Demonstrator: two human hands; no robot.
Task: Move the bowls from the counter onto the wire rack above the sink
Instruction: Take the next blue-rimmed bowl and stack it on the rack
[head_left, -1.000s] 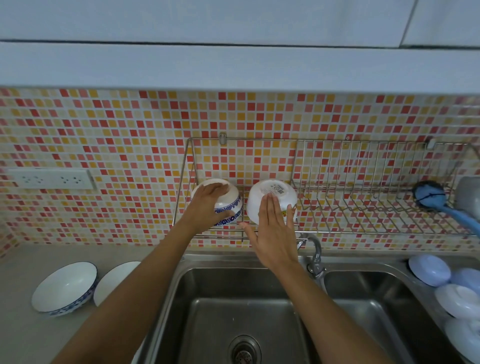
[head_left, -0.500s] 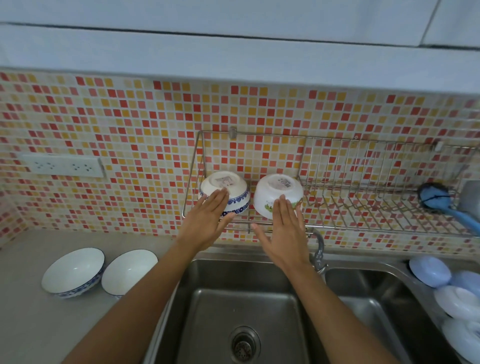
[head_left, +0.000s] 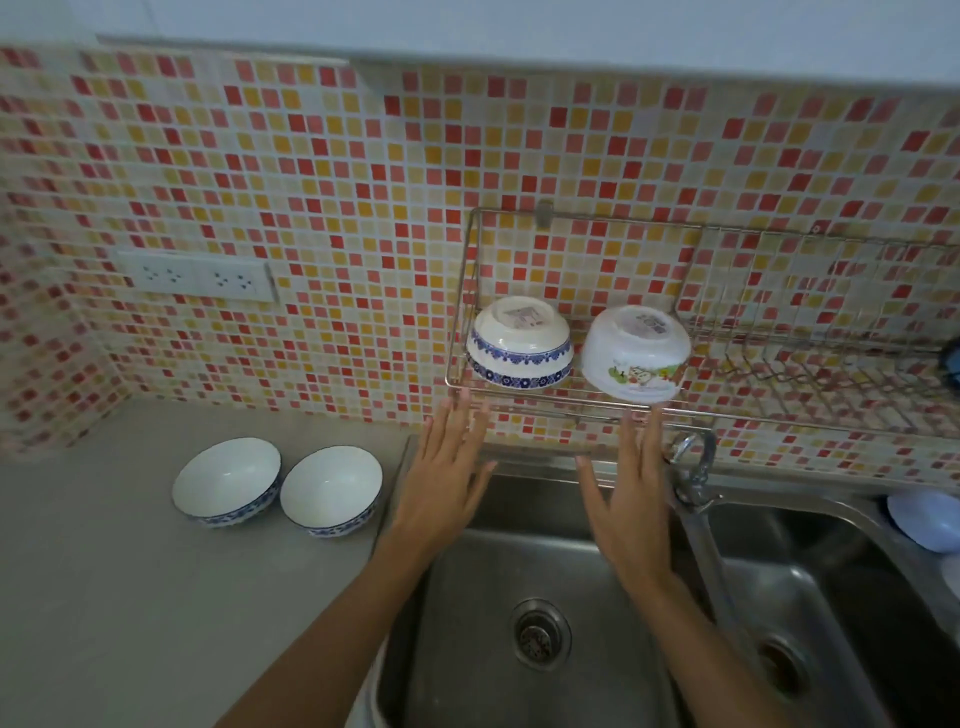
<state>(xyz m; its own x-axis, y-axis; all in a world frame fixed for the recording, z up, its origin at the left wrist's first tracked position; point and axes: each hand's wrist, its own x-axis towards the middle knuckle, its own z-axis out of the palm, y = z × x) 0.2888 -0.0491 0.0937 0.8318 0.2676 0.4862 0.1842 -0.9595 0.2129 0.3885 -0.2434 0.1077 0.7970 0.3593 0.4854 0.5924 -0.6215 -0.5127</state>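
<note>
Two bowls lie upside down at the left end of the wire rack: a blue-patterned bowl and, to its right, a white bowl with a picture. On the counter two white bowls with blue rims stand upright side by side, the left one and the right one. My left hand hovers flat and empty below the blue-patterned bowl. My right hand hovers the same way below the picture bowl. Neither hand touches a bowl.
A double steel sink lies under my hands, with a tap at its back edge. Pale blue dishes sit at the far right. A socket strip is on the tiled wall. The rack's right part has upright dividers.
Both hands have let go of the rack bowls and drawn back and down toward the sink. The view has swung left, bringing the counter bowls closer to the middle.
</note>
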